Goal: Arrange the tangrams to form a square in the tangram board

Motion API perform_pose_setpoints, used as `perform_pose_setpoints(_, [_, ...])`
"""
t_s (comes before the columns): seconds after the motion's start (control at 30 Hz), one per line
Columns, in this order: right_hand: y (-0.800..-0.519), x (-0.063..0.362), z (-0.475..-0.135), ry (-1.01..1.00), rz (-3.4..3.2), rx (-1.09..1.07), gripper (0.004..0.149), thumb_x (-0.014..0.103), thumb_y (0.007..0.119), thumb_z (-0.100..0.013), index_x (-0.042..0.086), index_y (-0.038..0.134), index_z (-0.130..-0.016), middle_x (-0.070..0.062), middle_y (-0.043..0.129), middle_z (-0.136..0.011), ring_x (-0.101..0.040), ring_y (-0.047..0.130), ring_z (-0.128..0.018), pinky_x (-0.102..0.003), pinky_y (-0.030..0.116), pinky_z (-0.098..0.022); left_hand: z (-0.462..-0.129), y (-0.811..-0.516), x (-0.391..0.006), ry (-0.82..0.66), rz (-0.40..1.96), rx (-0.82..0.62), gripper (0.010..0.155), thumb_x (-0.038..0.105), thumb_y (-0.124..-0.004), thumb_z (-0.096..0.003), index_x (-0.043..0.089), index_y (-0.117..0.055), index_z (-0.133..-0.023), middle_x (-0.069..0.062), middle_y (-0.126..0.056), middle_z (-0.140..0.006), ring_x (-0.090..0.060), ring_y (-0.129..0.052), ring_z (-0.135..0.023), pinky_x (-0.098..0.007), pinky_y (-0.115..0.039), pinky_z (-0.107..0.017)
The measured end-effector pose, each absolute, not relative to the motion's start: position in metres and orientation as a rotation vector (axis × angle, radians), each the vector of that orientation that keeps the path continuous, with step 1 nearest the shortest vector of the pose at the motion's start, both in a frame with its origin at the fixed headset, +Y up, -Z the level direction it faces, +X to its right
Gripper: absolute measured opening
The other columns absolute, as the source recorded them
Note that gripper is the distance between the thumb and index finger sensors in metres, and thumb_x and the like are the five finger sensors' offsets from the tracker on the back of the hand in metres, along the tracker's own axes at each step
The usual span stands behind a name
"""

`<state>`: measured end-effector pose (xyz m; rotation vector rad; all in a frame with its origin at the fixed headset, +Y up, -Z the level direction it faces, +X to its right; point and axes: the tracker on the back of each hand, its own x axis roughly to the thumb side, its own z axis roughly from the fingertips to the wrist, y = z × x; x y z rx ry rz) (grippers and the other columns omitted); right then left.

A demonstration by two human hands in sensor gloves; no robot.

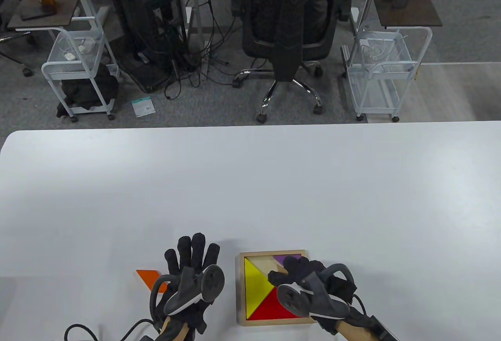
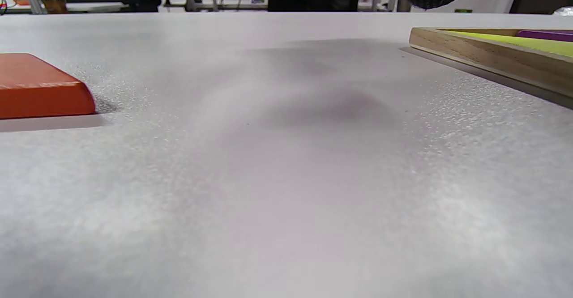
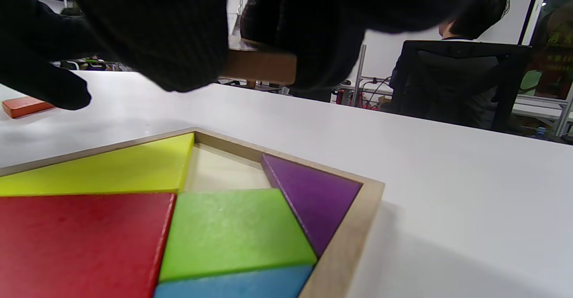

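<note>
The wooden tangram board lies near the table's front edge. In it sit a yellow triangle, a red triangle and a purple piece. The right wrist view adds a green piece, a blue piece and a bare gap. My right hand hovers over the board and pinches a wood-coloured piece above that gap. An orange parallelogram lies on the table left of the board. My left hand rests flat beside it, fingers straight and spread, holding nothing.
The white table stretches far beyond the board. Behind its far edge stand an office chair and two white wire carts. A person sits in a chair past the table in the right wrist view.
</note>
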<state>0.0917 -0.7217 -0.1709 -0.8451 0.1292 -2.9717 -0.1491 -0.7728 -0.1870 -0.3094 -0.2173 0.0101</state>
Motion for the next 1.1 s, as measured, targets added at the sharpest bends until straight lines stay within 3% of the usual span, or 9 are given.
perform_pose_setpoints(0.37, [-0.725,0.096,-0.169,0.143,-3.025,-0.903,0.046,0.035,0.088,-0.035,0.050,0.081,-0.077,-0.011,0.079,-0.089,-0.023,0.092,-0.059,-0.029,0.084,-0.028,-0.186,-0.763,-0.149,-0.252,0.113,-0.229,0.077,0.053,-0.058,-0.0575,0.021,-0.015,-0.112,-0.025,0.005,-0.111,-0.056,-0.002,-0.100,-0.072,-0.013,-0.068])
perform_pose_setpoints(0.47, [-0.724,0.094,-0.165,0.178,-3.017,-0.944,0.045,0.035,0.088,-0.035,0.050,0.081,-0.077,-0.011,0.079,-0.089,-0.023,0.092,-0.059,-0.029,0.084,-0.028,-0.182,-0.754,-0.148,-0.288,0.272,-0.139,0.074,0.052,-0.059,-0.0570,0.018,-0.025,-0.113,-0.028,-0.009,-0.114,-0.059,-0.019,-0.102,-0.071,-0.031,-0.073])
perform_pose_setpoints(0.57, [-0.722,0.092,-0.162,0.212,-3.006,-0.991,0.045,0.035,0.088,-0.035,0.050,0.081,-0.076,-0.011,0.079,-0.089,-0.023,0.092,-0.060,-0.030,0.084,-0.028,-0.178,-0.748,-0.146,-0.334,0.453,-0.091,0.071,0.052,-0.060,-0.0567,0.016,-0.036,-0.113,-0.030,-0.036,-0.115,-0.058,-0.054,-0.100,-0.062,-0.065,-0.072])
perform_pose_setpoints(0.7, [-0.719,0.086,-0.154,0.260,-2.980,-1.099,0.045,0.035,0.088,-0.034,0.050,0.082,-0.076,-0.010,0.079,-0.089,-0.023,0.092,-0.060,-0.030,0.084,-0.028,-0.177,-0.753,-0.138,-0.359,0.768,-0.197,0.067,0.051,-0.062,-0.0566,0.014,-0.049,-0.110,-0.029,-0.060,-0.108,-0.052,-0.082,-0.089,-0.049,-0.086,-0.059])
perform_pose_setpoints(0.87, [-0.720,0.075,-0.142,0.302,-2.901,-1.210,0.044,0.035,0.088,-0.034,0.051,0.082,-0.075,-0.010,0.079,-0.088,-0.023,0.092,-0.060,-0.029,0.084,-0.028,-0.179,-0.769,-0.129,-0.326,1.077,-0.407,0.061,0.048,-0.066,-0.0566,0.012,-0.063,-0.105,-0.028,-0.078,-0.097,-0.042,-0.099,-0.072,-0.036,-0.095,-0.044])
perform_pose_setpoints(0.97, [-0.721,0.069,-0.137,0.305,-2.870,-1.264,0.044,0.035,0.088,-0.034,0.051,0.082,-0.075,-0.010,0.080,-0.088,-0.023,0.092,-0.059,-0.029,0.084,-0.028,-0.180,-0.776,-0.128,-0.306,1.183,-0.488,0.057,0.046,-0.067,-0.0570,0.012,-0.067,-0.102,-0.023,-0.084,-0.092,-0.037,-0.102,-0.067,-0.034,-0.095,-0.041])
perform_pose_setpoints(1.1, [-0.723,0.066,-0.135,0.308,-2.863,-1.304,0.044,0.034,0.089,-0.034,0.051,0.083,-0.074,-0.010,0.081,-0.087,-0.023,0.093,-0.059,-0.030,0.084,-0.028,-0.181,-0.778,-0.129,-0.300,1.138,-0.520,0.053,0.043,-0.071,-0.0561,0.011,-0.072,-0.098,-0.019,-0.089,-0.087,-0.033,-0.104,-0.061,-0.033,-0.094,-0.041])
